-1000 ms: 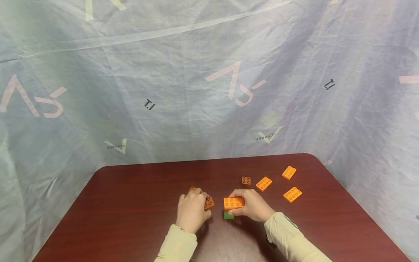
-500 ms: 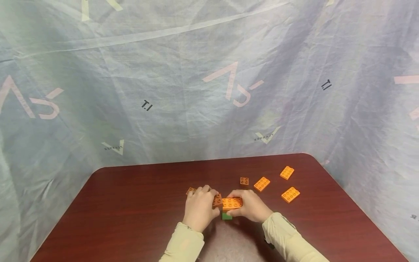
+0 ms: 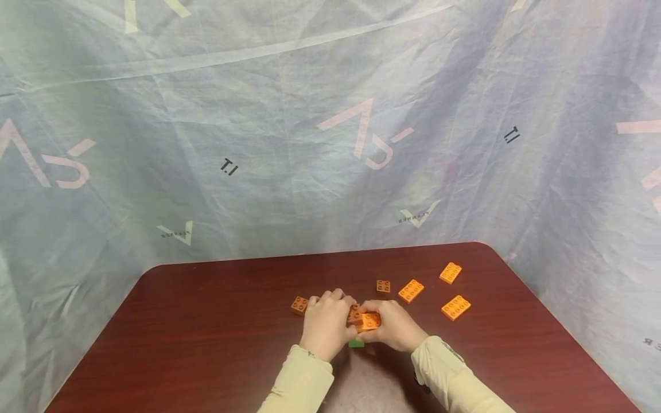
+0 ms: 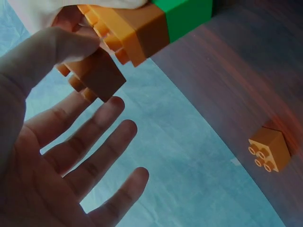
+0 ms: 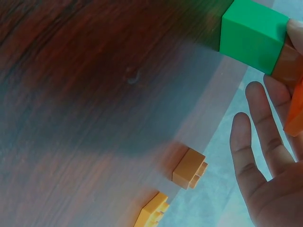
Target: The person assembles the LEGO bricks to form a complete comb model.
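Observation:
My left hand (image 3: 326, 327) pinches a brown toy building brick (image 3: 354, 315) between thumb and index finger; the other fingers spread out in the left wrist view. That brick overlaps the left end of a flat orange brick (image 3: 369, 322) in the head view. Under the orange brick come a brown layer (image 4: 154, 38) and a green brick (image 5: 253, 35), forming a small stack. My right hand (image 3: 395, 327) grips this stack from the right, fingers at the back and thumb in front. The fingers hide part of its sides. From the left wrist, studs show on the orange brick.
A loose brown brick (image 3: 299, 305) lies left of my hands on the dark red table (image 3: 206, 344). Behind the right hand lie another brown brick (image 3: 383, 286) and orange bricks (image 3: 411, 291), with more toward the right. A printed grey cloth (image 3: 289, 172) hangs behind the table.
My left hand has moved right with its brown brick, from apart to over the left end of the orange one. The loose brown brick on the left is uncovered. The right hand holds nearly still.

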`<action>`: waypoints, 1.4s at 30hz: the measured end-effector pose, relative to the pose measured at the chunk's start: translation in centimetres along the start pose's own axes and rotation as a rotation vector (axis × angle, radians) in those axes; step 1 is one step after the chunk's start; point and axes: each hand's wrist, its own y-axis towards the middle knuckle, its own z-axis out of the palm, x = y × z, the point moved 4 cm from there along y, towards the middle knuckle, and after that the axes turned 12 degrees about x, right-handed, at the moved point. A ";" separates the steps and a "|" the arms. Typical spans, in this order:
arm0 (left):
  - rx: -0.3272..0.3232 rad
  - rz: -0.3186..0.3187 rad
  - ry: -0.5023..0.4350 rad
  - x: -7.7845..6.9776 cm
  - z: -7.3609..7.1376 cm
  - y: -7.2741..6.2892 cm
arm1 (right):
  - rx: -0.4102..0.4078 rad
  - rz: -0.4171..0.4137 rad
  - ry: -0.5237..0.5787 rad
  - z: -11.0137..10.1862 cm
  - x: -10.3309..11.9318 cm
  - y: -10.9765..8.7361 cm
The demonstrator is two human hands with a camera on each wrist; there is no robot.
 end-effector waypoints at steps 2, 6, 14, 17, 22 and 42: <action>-0.001 0.000 -0.005 -0.2 0.0 0.1 | -0.004 -0.004 0.004 0.0 0.0 0.0; 0.003 -0.001 0.005 -0.4 0.1 0.2 | -0.005 -0.011 0.008 0.0 0.0 0.0; 0.034 -0.005 0.001 -0.4 0.6 0.3 | -0.013 -0.016 -0.002 0.0 -0.1 0.0; 0.042 0.004 -0.016 -0.3 0.8 0.5 | -0.005 -0.008 0.001 0.1 -0.1 0.1; 0.071 0.028 -0.072 0.0 1.1 0.6 | 0.000 -0.003 0.010 0.1 -0.2 0.1; 0.087 0.060 -0.214 0.6 1.9 0.7 | -0.003 -0.020 0.048 0.3 -0.3 0.1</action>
